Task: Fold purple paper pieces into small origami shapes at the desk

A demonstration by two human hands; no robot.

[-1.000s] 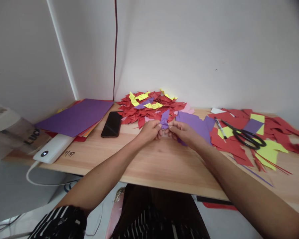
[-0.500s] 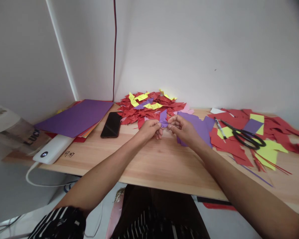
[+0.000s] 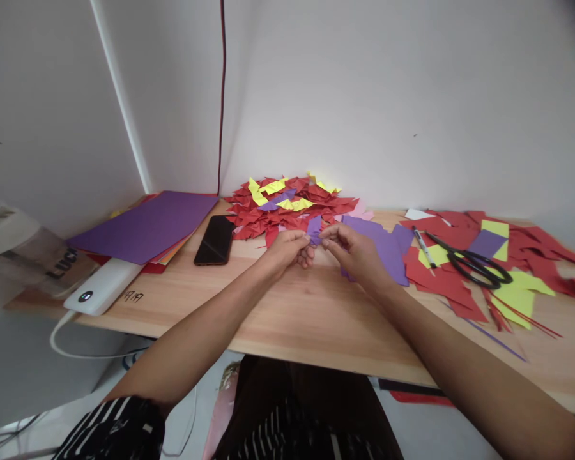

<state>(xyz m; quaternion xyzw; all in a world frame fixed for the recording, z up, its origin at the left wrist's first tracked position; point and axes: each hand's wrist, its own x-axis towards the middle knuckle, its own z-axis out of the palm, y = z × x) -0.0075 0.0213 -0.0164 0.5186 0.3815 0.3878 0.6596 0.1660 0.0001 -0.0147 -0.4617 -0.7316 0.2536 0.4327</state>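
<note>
A small folded purple paper piece (image 3: 315, 229) sits between both hands above the wooden table (image 3: 287, 313). My left hand (image 3: 289, 248) pinches its left side with closed fingers. My right hand (image 3: 352, 250) pinches its right side, fingers curled. Just behind the hands lies a pile of folded red, yellow and purple paper pieces (image 3: 292, 204). Several flat purple paper sheets (image 3: 383, 243) lie under and to the right of my right hand.
A black phone (image 3: 214, 239) lies left of the hands, beside a stack of large coloured sheets with purple on top (image 3: 148, 223). A white power bank (image 3: 103, 285) sits at the left edge. Black scissors (image 3: 474, 263), a pen (image 3: 423, 245) and paper scraps (image 3: 508, 281) cover the right side.
The purple piece has become smaller and lower between my fingers as both hands folded it, and the hands shifted slightly toward the pile.
</note>
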